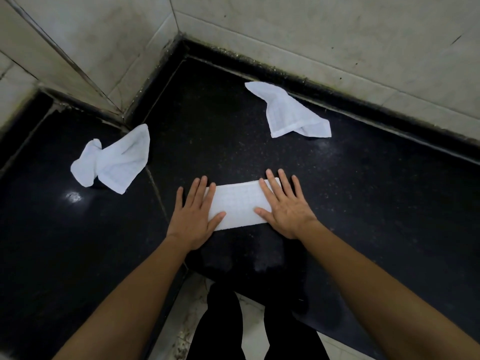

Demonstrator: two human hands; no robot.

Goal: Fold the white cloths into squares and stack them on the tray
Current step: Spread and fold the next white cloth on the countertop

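Your hands flat on folded cloth [237, 203], near centre of black counter [363, 203]
Left hand [193, 216] and right hand [284, 206] press its ends, fingers straight, gripping nothing; crumpled cloths far left [114, 162] and far right [291, 113]

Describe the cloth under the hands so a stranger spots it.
On the black counter, find the left hand and right hand pressing flat. Under them lies the folded cloth: a neat strip, unlike the left crumpled cloth and far crumpled cloth.
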